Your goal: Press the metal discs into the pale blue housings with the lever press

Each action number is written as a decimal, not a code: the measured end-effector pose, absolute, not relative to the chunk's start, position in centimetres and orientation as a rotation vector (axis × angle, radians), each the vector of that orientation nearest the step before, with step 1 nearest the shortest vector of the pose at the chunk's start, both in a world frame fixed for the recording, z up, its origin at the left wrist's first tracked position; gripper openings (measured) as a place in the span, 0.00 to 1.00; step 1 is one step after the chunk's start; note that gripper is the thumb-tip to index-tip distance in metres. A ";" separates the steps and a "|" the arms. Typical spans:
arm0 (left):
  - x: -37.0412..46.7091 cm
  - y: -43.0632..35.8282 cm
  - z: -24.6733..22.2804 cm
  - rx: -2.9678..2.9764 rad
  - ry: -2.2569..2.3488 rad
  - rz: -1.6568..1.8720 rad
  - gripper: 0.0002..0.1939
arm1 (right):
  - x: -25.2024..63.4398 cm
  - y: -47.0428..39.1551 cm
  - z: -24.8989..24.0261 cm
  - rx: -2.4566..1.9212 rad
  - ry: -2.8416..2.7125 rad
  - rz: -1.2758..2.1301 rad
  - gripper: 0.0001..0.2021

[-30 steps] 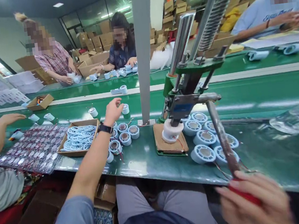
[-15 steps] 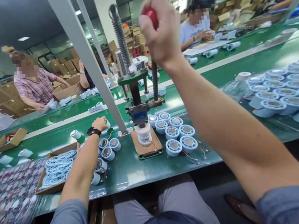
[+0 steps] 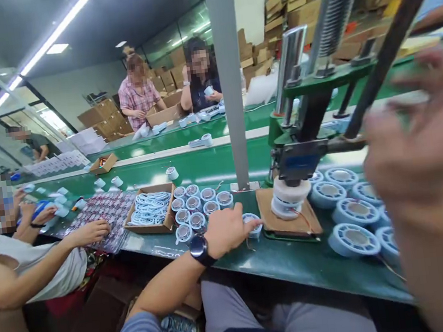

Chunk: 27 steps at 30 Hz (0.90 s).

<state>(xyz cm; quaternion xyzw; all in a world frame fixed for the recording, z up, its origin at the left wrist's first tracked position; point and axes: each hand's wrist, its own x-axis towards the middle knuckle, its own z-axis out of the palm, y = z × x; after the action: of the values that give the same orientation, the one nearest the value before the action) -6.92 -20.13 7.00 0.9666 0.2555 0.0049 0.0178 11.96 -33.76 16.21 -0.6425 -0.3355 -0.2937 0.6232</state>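
Note:
A light-blue cylindrical part (image 3: pixel 253 225) is gripped by my left hand (image 3: pixel 227 231), just left of the press base. My right hand (image 3: pixel 421 127), blurred, is raised beside the press lever (image 3: pixel 395 39), off the red knob, its fingers apart. Beneath the head of the press (image 3: pixel 303 162) sits a white and blue part (image 3: pixel 285 201) with a red wire, on a brown pad (image 3: pixel 269 211). Several blue parts (image 3: pixel 197 203) stand behind my left hand, and more blue parts (image 3: pixel 353 220) stand right of the press.
A cardboard box (image 3: pixel 167 222) of blue cords stands at the left, beside a bagged stack of small parts (image 3: pixel 102 209). A grey post (image 3: pixel 230 80) rises behind the press. A co-worker's hand (image 3: pixel 93 231) reaches in from the left. Other people sit across the green bench (image 3: pixel 145 166).
The view has swung left. My right hand has come off the red knob and lowered. My left hand has come back toward the press with a blue part.

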 end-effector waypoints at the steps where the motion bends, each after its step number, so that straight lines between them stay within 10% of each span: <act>1: -7.7 -18.8 7.5 3.003 0.854 0.108 0.24 | 10.8 -33.7 12.9 -1.405 -0.821 -0.664 0.36; 9: -18.4 -3.9 11.0 3.022 1.366 0.164 0.06 | 8.2 -30.0 -1.2 -1.696 -0.670 -0.227 0.49; 27: -19.0 -3.7 10.1 2.857 1.007 0.870 0.15 | 7.0 -45.5 -3.8 -2.109 -1.429 -0.792 0.14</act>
<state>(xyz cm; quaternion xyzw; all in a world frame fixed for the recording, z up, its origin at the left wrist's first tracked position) -18.96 -3.73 10.13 0.9065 0.3195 0.2760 -0.0053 6.98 -45.52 -3.81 -0.7685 -0.5207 -0.2885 0.2347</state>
